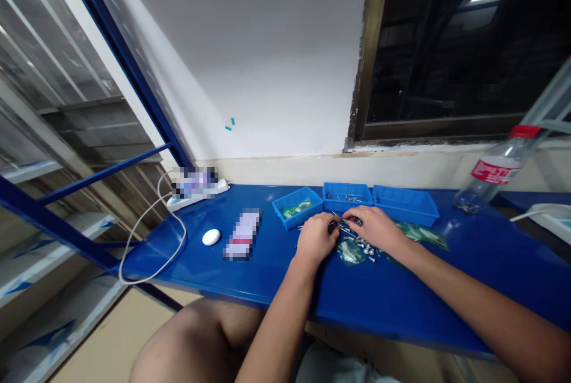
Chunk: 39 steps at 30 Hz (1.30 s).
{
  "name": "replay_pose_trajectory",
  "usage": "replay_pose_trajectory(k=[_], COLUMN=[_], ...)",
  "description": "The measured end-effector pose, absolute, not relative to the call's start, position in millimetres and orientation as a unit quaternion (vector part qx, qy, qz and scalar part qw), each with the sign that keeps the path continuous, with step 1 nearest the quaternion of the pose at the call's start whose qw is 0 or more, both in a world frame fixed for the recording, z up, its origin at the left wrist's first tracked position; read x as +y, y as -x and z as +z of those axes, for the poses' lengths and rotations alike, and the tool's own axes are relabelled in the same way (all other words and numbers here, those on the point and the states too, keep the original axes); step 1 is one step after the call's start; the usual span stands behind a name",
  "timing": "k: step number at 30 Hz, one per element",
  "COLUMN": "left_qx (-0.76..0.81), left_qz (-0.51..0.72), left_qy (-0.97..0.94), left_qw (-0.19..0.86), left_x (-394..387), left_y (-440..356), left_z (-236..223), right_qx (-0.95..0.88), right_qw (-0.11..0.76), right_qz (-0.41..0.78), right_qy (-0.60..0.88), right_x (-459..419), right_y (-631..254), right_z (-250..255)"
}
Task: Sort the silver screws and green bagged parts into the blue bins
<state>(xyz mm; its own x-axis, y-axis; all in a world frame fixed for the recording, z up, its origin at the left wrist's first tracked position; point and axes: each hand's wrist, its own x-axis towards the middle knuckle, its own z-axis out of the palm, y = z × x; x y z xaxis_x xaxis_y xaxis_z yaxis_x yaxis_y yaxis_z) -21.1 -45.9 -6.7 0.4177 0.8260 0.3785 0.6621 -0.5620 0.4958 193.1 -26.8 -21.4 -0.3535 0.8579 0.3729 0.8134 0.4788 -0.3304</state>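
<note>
My left hand [317, 235] is closed, with its fingers curled around something small and dark that I cannot make out. Thin metal pins poke out beside its fingers. Close to it, the fingers of my right hand [373, 226] are bent in a pinch over another small dark piece, too small to name. Just below the hands lie loose silvery screws [366, 247] and a clear plastic bag [351, 252] of green tint. A second green-tinted bag [423, 234] lies partly behind my right forearm.
Along the wall stand a blue tray [285, 220] with a green bag, a middle blue tray [348, 202] with thin metal pieces, and a right blue tray [405, 219]. A bottle [491, 172], a white oval object [211, 236], a blurred-out phone-like object [243, 234] and a power strip [196, 195] share the table.
</note>
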Motion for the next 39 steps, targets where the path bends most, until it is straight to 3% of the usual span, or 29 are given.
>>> replay_pose_trajectory(k=[6,23,39], left_qx=[0.448,0.413,0.405], left_qz=[0.299,0.352,0.400], left_qy=[-0.832,-0.823,-0.804], left_qw=[0.134,0.167,0.173], left_x=[-47,-50,-46], left_y=[21,17,20], left_z=[-6,0,-1], right_qx=[-0.814,-0.749,-0.792], right_qw=[0.268,0.470,0.408], right_qz=[0.041,0.146,0.084], right_qy=[0.514,0.444,0.446], right_x=[-26,-50,-54], right_y=[-190,-181,-184], right_z=[-23,-5,-4])
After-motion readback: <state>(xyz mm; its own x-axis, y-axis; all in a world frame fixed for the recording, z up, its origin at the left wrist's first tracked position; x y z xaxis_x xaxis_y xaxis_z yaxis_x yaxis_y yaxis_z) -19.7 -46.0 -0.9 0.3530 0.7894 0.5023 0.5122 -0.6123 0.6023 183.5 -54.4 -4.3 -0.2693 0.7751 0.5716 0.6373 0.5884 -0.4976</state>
